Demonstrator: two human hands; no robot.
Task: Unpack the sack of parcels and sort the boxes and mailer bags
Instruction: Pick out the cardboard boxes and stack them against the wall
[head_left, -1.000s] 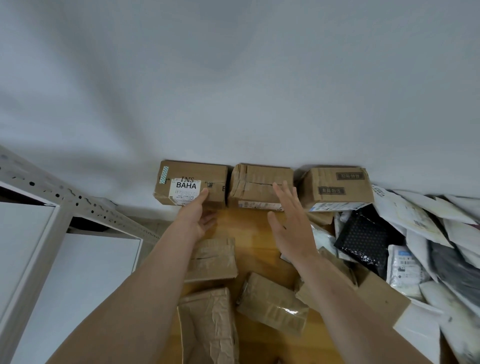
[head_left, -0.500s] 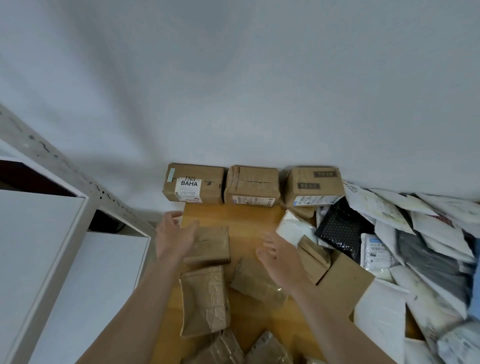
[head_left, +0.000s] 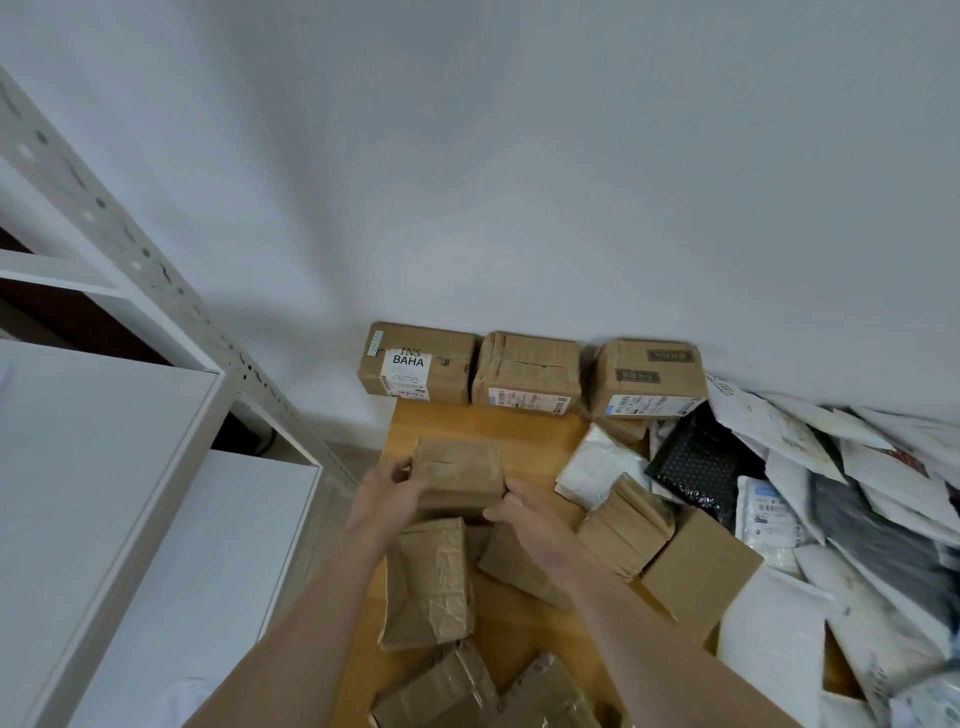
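A small brown cardboard box (head_left: 460, 475) sits over the wooden table (head_left: 498, 431), and both hands grip it. My left hand (head_left: 387, 496) holds its left side and my right hand (head_left: 524, 514) holds its lower right corner. Three taped brown boxes stand in a row against the wall: one labelled BAHA (head_left: 418, 364), a middle one (head_left: 527, 371) and a right one (head_left: 649, 376). A crumpled brown box (head_left: 431, 582) lies just below the held one. Mailer bags, white, grey and a black bubble one (head_left: 696, 467), are heaped at the right.
White metal shelving (head_left: 109, 441) with a perforated post fills the left side beside the table edge. More brown parcels (head_left: 623, 525) and a flat cardboard box (head_left: 698, 571) crowd the table's right and near side. The white wall stands right behind the box row.
Both hands pulled back from the box row at the wall. They closed around the small brown box nearer to me; the left touched it first, then the right joined.
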